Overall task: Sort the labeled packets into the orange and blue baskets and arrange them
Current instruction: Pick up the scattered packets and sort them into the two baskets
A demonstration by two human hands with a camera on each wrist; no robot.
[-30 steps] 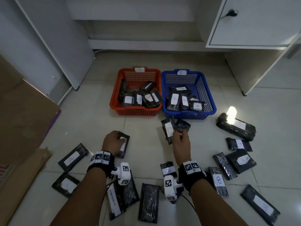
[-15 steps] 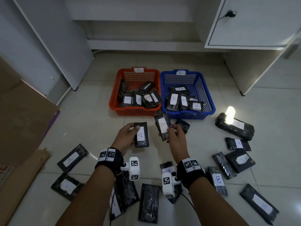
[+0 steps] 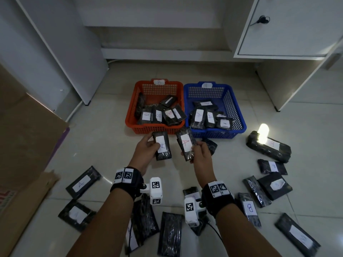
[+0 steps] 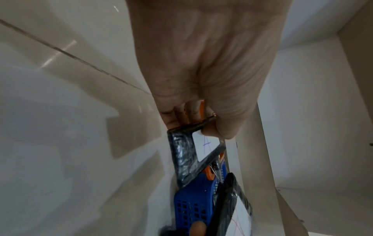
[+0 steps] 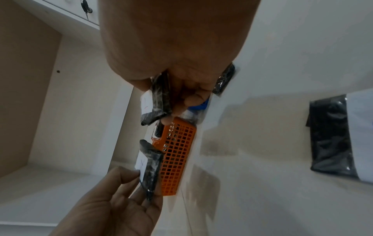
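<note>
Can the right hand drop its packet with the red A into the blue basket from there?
Probably yes. The right hand holds its packet just before the blue basket, open-topped, nothing between.

Pale glossy floor tiles (image 3: 104, 138) catch a bright glare spot (image 3: 263, 133) at the right — the room itself is dim. A white cabinet (image 3: 289, 26) with a keyed door stands behind, and brown cardboard (image 3: 24, 138) leans at the left.

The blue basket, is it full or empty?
Partly filled: the blue basket holds several packets near its front; its back is bare.
</note>
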